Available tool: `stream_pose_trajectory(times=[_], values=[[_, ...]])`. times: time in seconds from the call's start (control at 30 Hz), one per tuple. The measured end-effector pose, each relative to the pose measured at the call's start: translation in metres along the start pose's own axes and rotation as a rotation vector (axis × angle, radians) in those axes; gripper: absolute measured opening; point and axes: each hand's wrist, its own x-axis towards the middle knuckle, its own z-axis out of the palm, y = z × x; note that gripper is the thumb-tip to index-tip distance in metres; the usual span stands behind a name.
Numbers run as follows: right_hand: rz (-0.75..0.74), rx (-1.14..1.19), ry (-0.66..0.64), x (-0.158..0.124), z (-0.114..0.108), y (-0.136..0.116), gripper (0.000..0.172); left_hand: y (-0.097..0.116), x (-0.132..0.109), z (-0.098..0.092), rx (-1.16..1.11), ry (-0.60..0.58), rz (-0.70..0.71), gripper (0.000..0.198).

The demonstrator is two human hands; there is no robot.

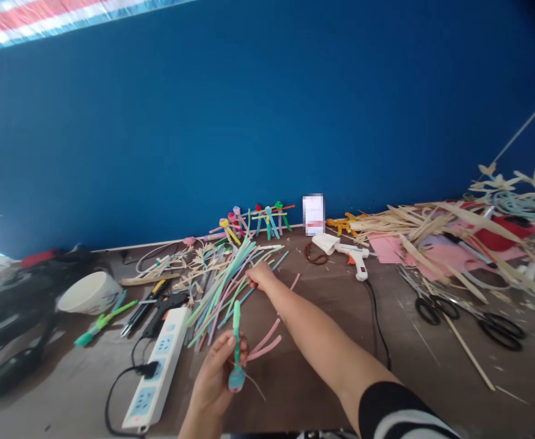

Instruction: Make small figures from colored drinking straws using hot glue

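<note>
My left hand [211, 381] is low in the middle of the view, shut on a small green straw figure [236, 356] with a blue end. A thin pale thread trails from that figure. My right hand [260, 275] reaches out over a heap of pastel plastic straws [224, 299], resting at its edge. Its back hides the fingers, so any grip is hidden. Two pink straws [265, 340] lie on the table just past my left hand.
A white power strip [155, 366] with a black plug lies left, beside a black glue gun [164, 311]. A white-and-orange glue gun [356, 262], black-handled scissors [436, 310], dried straw-coloured strips [423, 228], a white bowl [88, 292] and straw figures [253, 222] stand around.
</note>
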Motion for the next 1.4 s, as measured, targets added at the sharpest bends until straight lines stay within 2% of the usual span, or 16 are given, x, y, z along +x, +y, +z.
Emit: stream_pose_trajectory(times=[0.13, 0.23, 0.3, 0.43, 0.53, 0.67, 0.73, 0.8, 0.9, 0.93, 1.03, 1.1, 1.23, 1.33, 1.4], values=[[-0.073, -0.049, 0.128, -0.010, 0.003, -0.001, 0.021, -0.006, 0.004, 0.004, -0.036, -0.017, 0.029, 0.023], [-0.121, -0.054, 0.196, -0.020, 0.007, -0.002, 0.024, -0.010, 0.006, 0.000, -0.080, -0.043, 0.042, 0.023], [-0.139, -0.034, 0.209, -0.026, 0.009, -0.002, 0.021, -0.010, 0.006, -0.003, -0.085, -0.064, 0.038, 0.021], [-0.178, 0.060, 0.171, -0.034, 0.006, -0.004, 0.005, -0.010, 0.003, -0.008, -0.102, -0.075, 0.030, 0.020], [-0.257, 0.190, 0.097, -0.043, -0.012, -0.008, 0.006, -0.010, 0.004, -0.012, -0.127, -0.090, 0.061, 0.017], [-0.417, 0.349, -0.012, -0.074, -0.064, -0.005, 0.002, -0.009, 0.010, -0.012, -0.167, -0.143, 0.098, 0.020], [-0.482, 0.388, -0.063, -0.097, -0.092, 0.009, 0.007, -0.007, 0.012, -0.006, -0.156, -0.177, 0.110, 0.022], [-0.577, 0.380, -0.192, -0.120, -0.111, 0.033, 0.009, -0.005, 0.014, 0.008, -0.119, -0.196, 0.123, 0.020], [-0.483, 0.117, -0.227, -0.147, -0.121, 0.081, 0.009, -0.005, 0.017, 0.035, -0.078, -0.288, 0.093, 0.021], [-0.455, 0.025, -0.206, -0.154, -0.121, 0.097, 0.007, -0.006, 0.019, 0.044, -0.073, -0.300, 0.075, 0.021], [-0.510, -0.157, 0.034, -0.166, -0.125, 0.139, 0.008, -0.011, 0.028, 0.067, -0.065, -0.277, 0.023, 0.027], [-0.495, -0.203, 0.116, -0.172, -0.135, 0.159, 0.012, -0.015, 0.034, 0.078, -0.028, -0.249, 0.018, 0.026], [-0.441, -0.300, 0.172, -0.186, -0.169, 0.176, 0.018, -0.018, 0.039, 0.087, 0.163, -0.344, 0.122, 0.019], [-0.443, -0.373, 0.116, -0.195, -0.190, 0.172, 0.019, -0.017, 0.037, 0.089, 0.249, -0.435, 0.166, 0.016], [-0.494, -0.350, 0.103, -0.196, -0.194, 0.163, 0.020, -0.017, 0.034, 0.092, 0.284, -0.489, 0.149, 0.016]])
